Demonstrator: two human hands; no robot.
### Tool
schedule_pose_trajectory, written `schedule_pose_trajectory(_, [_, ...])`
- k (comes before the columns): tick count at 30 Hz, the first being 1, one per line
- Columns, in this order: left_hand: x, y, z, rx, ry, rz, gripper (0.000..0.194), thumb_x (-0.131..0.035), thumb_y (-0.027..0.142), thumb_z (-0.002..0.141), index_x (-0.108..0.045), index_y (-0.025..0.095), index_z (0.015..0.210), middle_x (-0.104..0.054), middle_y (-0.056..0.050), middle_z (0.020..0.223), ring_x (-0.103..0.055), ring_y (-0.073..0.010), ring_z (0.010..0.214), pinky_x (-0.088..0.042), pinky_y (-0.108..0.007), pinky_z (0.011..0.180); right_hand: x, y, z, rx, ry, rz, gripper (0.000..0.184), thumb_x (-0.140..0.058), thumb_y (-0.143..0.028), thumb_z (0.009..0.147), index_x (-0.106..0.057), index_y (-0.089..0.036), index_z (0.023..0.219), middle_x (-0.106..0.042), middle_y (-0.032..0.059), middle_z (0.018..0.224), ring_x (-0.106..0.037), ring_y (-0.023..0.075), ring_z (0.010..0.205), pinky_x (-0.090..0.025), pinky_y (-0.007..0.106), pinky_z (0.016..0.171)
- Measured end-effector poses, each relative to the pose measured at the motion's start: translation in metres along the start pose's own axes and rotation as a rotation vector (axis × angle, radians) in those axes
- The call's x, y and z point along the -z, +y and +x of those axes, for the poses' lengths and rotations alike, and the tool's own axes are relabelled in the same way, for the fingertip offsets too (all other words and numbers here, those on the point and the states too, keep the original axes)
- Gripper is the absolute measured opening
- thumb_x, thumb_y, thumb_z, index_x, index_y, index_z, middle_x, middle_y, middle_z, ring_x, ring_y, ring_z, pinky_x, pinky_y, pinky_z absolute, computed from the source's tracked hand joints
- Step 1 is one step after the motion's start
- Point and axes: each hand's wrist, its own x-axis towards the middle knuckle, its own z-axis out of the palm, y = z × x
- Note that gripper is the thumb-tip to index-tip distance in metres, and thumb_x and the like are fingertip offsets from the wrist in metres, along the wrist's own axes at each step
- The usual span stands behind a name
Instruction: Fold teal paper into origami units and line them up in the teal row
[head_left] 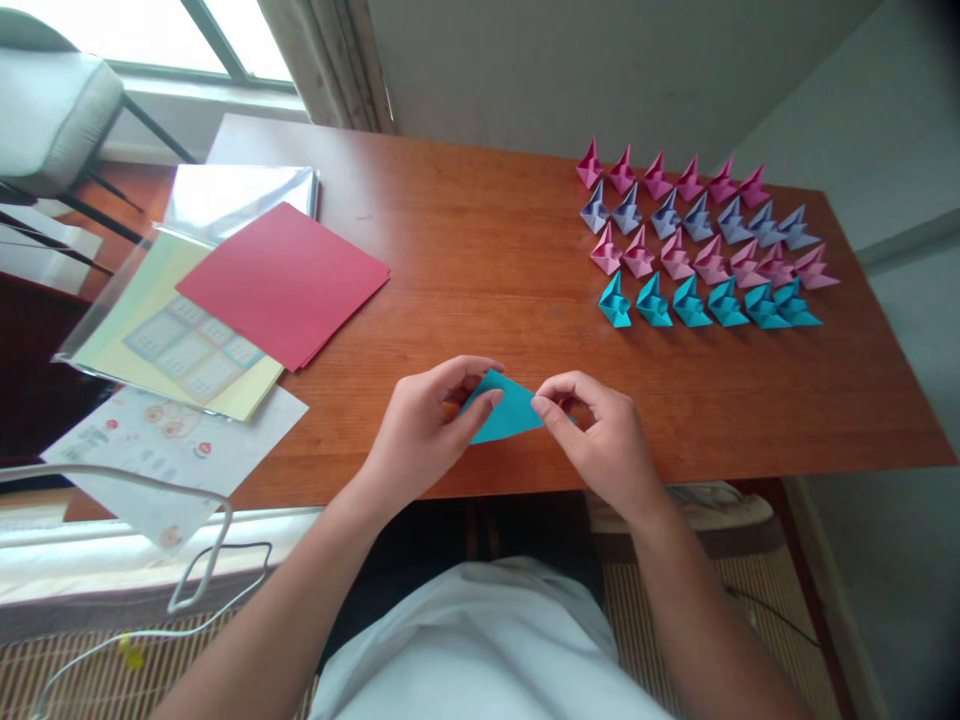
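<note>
A folded sheet of blue origami paper [511, 408] is held between my two hands, just above the front edge of the wooden table. My left hand [431, 415] pinches its left end, thumb on the near face and fingers behind. At the paper's right side, my right hand [592, 425] grips the edge between thumb and forefinger. Part of the paper is hidden behind the fingers. Beyond my right hand stand rows of folded paper figures; the nearest row is of blue paper figures [690, 303].
Pink paper figures [709, 258], lavender ones [697, 217] and magenta ones [688, 180] stand in rows at the back right. Red paper sheets [285, 285] lie on a yellow pack [112, 300] at the left, near a printed sheet [255, 430]. A white cable [172, 632] hangs at the lower left.
</note>
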Motion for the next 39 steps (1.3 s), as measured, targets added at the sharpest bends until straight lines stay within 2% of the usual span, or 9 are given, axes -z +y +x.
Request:
schedule_pose_trajectory(3, [-0.001, 0.003, 0.0, 0.156, 0.001, -0.315, 0.022, -0.078, 0.035, 0.084, -0.068, 0.016, 0.081, -0.065, 0.001, 0.071, -0.058, -0.0105, 0.062, -0.046, -0.02, 0.056, 0.0, 0.0, 0.0, -0.037, 0.027, 0.112, 0.01, -0.068, -0.03, 0.094, -0.068, -0.023, 0.086, -0.069, -0.0006, 0.083, -0.065, 0.0152, 0.079, -0.051, 0.028, 0.074])
schedule_pose_trajectory(8, [-0.005, 0.005, 0.001, 0.262, 0.123, -0.577, 0.024, -0.086, 0.034, 0.076, -0.071, 0.015, 0.077, -0.068, 0.0, 0.072, -0.057, -0.0092, 0.064, -0.046, -0.019, 0.059, -0.01, 0.005, -0.001, -0.124, 0.131, 0.431, 0.013, -0.073, -0.035, 0.091, -0.068, -0.025, 0.098, -0.071, -0.0019, 0.086, -0.066, 0.0134, 0.077, -0.052, 0.025, 0.07])
schedule_pose_trajectory(11, [-0.007, 0.005, 0.003, 0.276, 0.193, -0.638, 0.025, -0.082, 0.038, 0.081, -0.072, 0.016, 0.074, -0.062, 0.002, 0.065, -0.052, -0.0073, 0.06, -0.043, -0.018, 0.057, -0.016, 0.006, -0.002, -0.151, 0.087, 0.571, 0.016, -0.072, -0.037, 0.092, -0.067, -0.025, 0.1, -0.072, -0.0024, 0.084, -0.066, 0.0122, 0.073, -0.054, 0.024, 0.07])
schedule_pose_trajectory(19, [-0.016, 0.0, 0.008, 0.211, 0.35, -0.61, 0.022, -0.084, 0.039, 0.08, -0.077, 0.018, 0.077, -0.067, 0.001, 0.072, -0.054, -0.0086, 0.063, -0.045, -0.019, 0.059, -0.022, 0.002, -0.001, -0.193, -0.004, 0.527, 0.019, -0.07, -0.038, 0.093, -0.069, -0.021, 0.083, -0.073, -0.0002, 0.076, -0.069, 0.0143, 0.071, -0.058, 0.026, 0.072])
schedule_pose_trajectory(24, [-0.016, -0.003, 0.007, 0.212, 0.328, -0.639, 0.021, -0.082, 0.038, 0.082, -0.077, 0.018, 0.079, -0.066, 0.001, 0.071, -0.056, -0.0099, 0.063, -0.047, -0.021, 0.06, -0.025, 0.004, -0.001, -0.179, 0.023, 0.518, 0.019, -0.068, -0.036, 0.094, -0.068, -0.022, 0.082, -0.072, 0.0, 0.078, -0.07, 0.0151, 0.073, -0.058, 0.026, 0.072])
schedule_pose_trajectory(30, [-0.017, -0.003, 0.009, 0.232, 0.286, -0.701, 0.021, -0.079, 0.038, 0.084, -0.075, 0.018, 0.078, -0.065, 0.001, 0.07, -0.058, -0.0111, 0.064, -0.051, -0.023, 0.062, -0.029, 0.009, -0.004, -0.147, -0.048, 0.544, 0.014, -0.071, -0.035, 0.092, -0.07, -0.022, 0.087, -0.074, 0.0019, 0.086, -0.072, 0.019, 0.079, -0.058, 0.03, 0.073])
schedule_pose_trajectory(33, [-0.018, 0.0, 0.01, 0.184, 0.277, -0.593, 0.018, -0.078, 0.035, 0.086, -0.076, 0.019, 0.095, -0.072, -0.002, 0.084, -0.066, -0.0147, 0.077, -0.055, -0.023, 0.068, -0.026, 0.008, -0.005, -0.138, 0.009, 0.414, 0.019, -0.065, -0.037, 0.096, -0.068, -0.022, 0.084, -0.072, 0.0012, 0.08, -0.07, 0.0179, 0.075, -0.056, 0.03, 0.072])
schedule_pose_trajectory(36, [-0.017, 0.002, 0.009, 0.076, 0.268, -0.404, 0.03, -0.077, 0.03, 0.086, -0.073, 0.021, 0.114, -0.076, -0.006, 0.109, -0.071, -0.0185, 0.094, -0.058, -0.024, 0.076, -0.02, 0.004, -0.004, -0.099, 0.072, 0.18, 0.024, -0.063, -0.033, 0.096, -0.063, -0.021, 0.076, -0.067, -0.0006, 0.072, -0.063, 0.0153, 0.068, -0.049, 0.028, 0.067])
schedule_pose_trajectory(39, [-0.016, 0.003, 0.007, 0.043, 0.209, -0.341, 0.022, -0.075, 0.03, 0.088, -0.076, 0.018, 0.107, -0.077, -0.007, 0.106, -0.072, -0.0175, 0.088, -0.058, -0.024, 0.074, -0.014, 0.001, -0.002, -0.05, 0.082, 0.07, 0.025, -0.061, -0.027, 0.095, -0.057, -0.021, 0.071, -0.058, -0.0029, 0.066, -0.056, 0.0133, 0.064, -0.044, 0.027, 0.065])
